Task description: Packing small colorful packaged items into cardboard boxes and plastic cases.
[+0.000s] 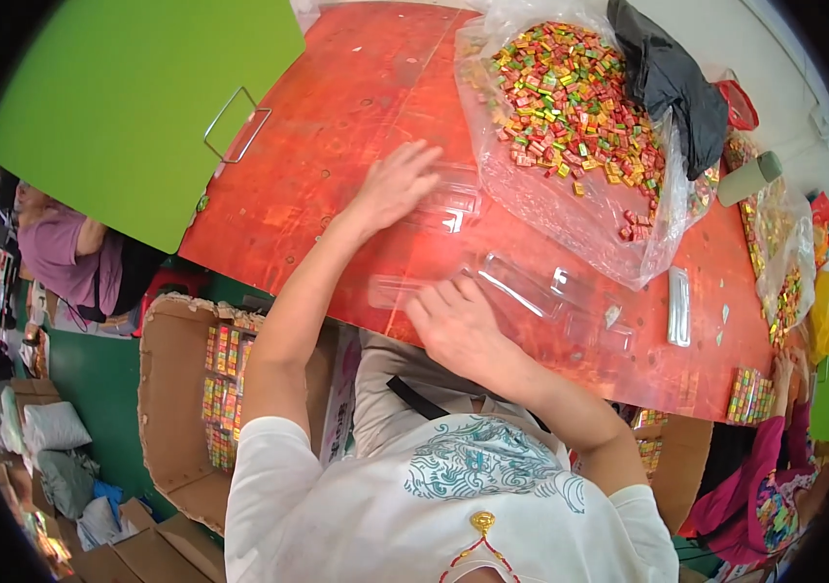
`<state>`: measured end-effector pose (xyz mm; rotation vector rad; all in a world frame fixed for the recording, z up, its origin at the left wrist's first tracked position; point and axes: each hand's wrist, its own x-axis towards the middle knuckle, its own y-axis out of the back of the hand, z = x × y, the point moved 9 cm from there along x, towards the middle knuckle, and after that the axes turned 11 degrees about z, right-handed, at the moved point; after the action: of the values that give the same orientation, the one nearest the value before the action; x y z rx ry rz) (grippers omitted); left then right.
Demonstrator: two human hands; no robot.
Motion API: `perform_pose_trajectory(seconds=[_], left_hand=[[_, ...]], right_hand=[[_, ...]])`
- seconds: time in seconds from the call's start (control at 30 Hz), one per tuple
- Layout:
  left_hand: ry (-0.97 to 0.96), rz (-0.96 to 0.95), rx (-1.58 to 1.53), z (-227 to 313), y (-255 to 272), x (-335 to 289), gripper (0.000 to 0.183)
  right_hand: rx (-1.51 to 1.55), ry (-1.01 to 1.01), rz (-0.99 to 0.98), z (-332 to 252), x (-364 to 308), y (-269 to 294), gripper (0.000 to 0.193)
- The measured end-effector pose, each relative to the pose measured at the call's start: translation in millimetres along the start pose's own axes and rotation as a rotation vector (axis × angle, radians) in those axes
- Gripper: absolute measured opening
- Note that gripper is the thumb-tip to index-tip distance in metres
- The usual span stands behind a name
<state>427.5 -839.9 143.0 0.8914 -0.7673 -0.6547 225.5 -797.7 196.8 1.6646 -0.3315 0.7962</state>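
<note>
On the red tabletop (337,126), my left hand (397,187) reaches out with its fingers stretched to the right. Its fingertips are at the edge of a clear plastic tray (453,202), and nothing shows in its grasp. Closer to me, my right hand (458,321) lies over clear plastic pieces with its fingers loosely bent and slightly apart. Beside it is another clear tray (521,287), with a further clear piece (613,333) to the right. What lies under the right palm is hidden. Behind the trays, a large clear bag (555,219) spills small wrapped candies (575,107) in red, yellow and green.
A black plastic bag (676,92) covers the candy bag's right side. A silvery case (678,306) and a greenish bottle (749,178) stand to the right. Cardboard boxes (176,389) with packed candies sit below the table edge. A green panel (142,107) borders the left; people sit both sides.
</note>
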Motion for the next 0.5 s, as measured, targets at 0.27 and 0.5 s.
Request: perform_pose_trajectory(seconds=[0.27, 0.5], left_hand=[[0.019, 0.197, -0.136, 1, 71, -80, 0.051], [-0.161, -0.024, 0.249, 23, 10, -107, 0.061]], right_hand=[[0.019, -0.109, -0.038, 21, 4, -35, 0.031], [-0.144, -0.419, 0.000, 95, -76, 38, 0.031]])
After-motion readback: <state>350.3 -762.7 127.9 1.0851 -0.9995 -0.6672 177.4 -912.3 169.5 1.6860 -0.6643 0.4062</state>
